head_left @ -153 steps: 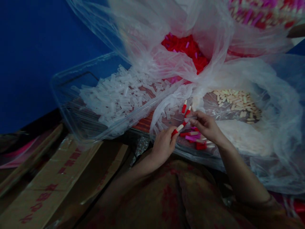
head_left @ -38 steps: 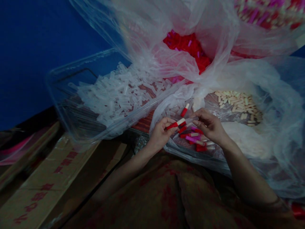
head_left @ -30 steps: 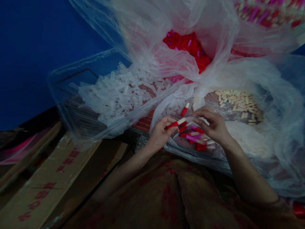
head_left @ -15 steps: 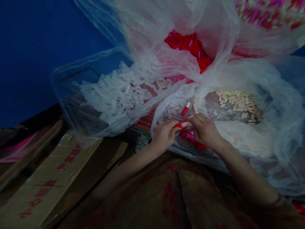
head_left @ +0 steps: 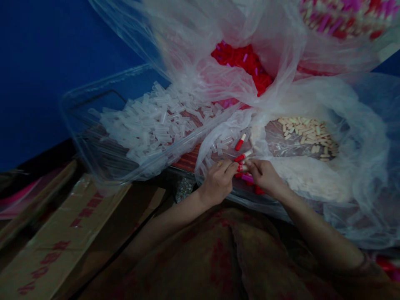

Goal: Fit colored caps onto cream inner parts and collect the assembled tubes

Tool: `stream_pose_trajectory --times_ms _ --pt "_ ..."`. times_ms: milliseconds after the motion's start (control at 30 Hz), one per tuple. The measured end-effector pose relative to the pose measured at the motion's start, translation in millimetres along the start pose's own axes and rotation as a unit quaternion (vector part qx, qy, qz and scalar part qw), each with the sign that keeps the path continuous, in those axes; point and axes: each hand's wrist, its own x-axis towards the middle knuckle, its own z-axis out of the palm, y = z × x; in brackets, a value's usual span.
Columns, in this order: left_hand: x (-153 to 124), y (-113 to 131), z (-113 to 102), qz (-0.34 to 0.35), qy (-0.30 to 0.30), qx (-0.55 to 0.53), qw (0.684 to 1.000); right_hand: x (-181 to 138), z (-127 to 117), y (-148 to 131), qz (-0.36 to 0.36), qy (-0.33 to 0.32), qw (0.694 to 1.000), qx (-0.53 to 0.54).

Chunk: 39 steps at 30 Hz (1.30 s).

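My left hand and my right hand meet at the near edge of a plastic sheet, both pinched on one small red piece with a cream tip. Their fingertips touch around it. Just beyond lie a second red and cream piece and a third one. A magenta piece pokes out under my right fingers. More red pieces under my right hand are mostly hidden.
A clear tub of clear plastic tubes stands at left. A bag of red caps is behind, cream sticks at right, mixed pieces at top right. Cardboard lies lower left.
My hands came together from apart: the left hand's red and cream piece met the right hand's clear part, and both hands sank a little toward me.
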Motion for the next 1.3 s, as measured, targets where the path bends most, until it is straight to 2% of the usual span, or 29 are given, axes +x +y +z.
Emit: stream_pose_trajectory --times_ms 67,133,167,233,300,367,500,633,767,900,1000,1033,1100,1167,1233,1300 --pt "-3 -1 5 0.037 -0.006 0.031 0.999 -1 -4 4 0.035 -0.062 0.996 0.050" --pt "-5 -1 12 0.039 -0.014 0.033 0.999 0 -12 9 0.025 -0.090 0.995 0.033" --pt "-5 0 16 0.027 -0.019 0.029 0.999 2 -16 13 0.013 -0.077 0.997 0.000" --pt "-6 3 24 -0.005 -0.037 0.022 0.999 10 -24 21 -0.011 -0.009 0.995 -0.095" --pt "-6 6 32 -0.026 -0.064 0.031 0.997 24 -29 31 -0.025 0.065 0.979 -0.191" --pt "-7 8 38 -0.034 -0.093 0.051 0.994 40 -29 41 -0.038 0.092 0.961 -0.258" --pt "-8 9 43 -0.048 -0.122 0.063 0.989 69 -25 51 -0.087 0.050 0.940 -0.325" --pt "-8 5 38 -0.073 -0.115 0.035 0.990 83 -23 56 -0.126 -0.007 0.925 -0.360" --pt "-6 -2 31 -0.093 -0.065 -0.038 0.993 79 -30 53 -0.161 -0.025 0.905 -0.392" --pt "1 -6 19 -0.175 0.011 -0.123 0.977 55 -30 31 -0.228 -0.043 0.874 -0.427" --pt "9 -8 11 -0.204 -0.017 -0.198 0.958 33 -21 15 -0.290 -0.081 0.862 -0.409" --pt "11 -10 9 -0.205 -0.034 -0.230 0.951 28 -18 12 -0.303 -0.084 0.866 -0.389" --pt "13 -14 6 -0.224 -0.064 -0.316 0.920 24 -14 12 -0.311 -0.071 0.893 -0.317" --pt "14 -18 5 -0.271 -0.086 -0.424 0.860 29 -14 18 -0.291 -0.036 0.934 -0.206" --pt "13 -22 3 -0.315 -0.100 -0.524 0.785 41 -16 29 -0.234 0.016 0.966 -0.110" --pt "12 -24 1 -0.335 -0.097 -0.588 0.729 58 -18 40 -0.145 0.080 0.981 -0.101"
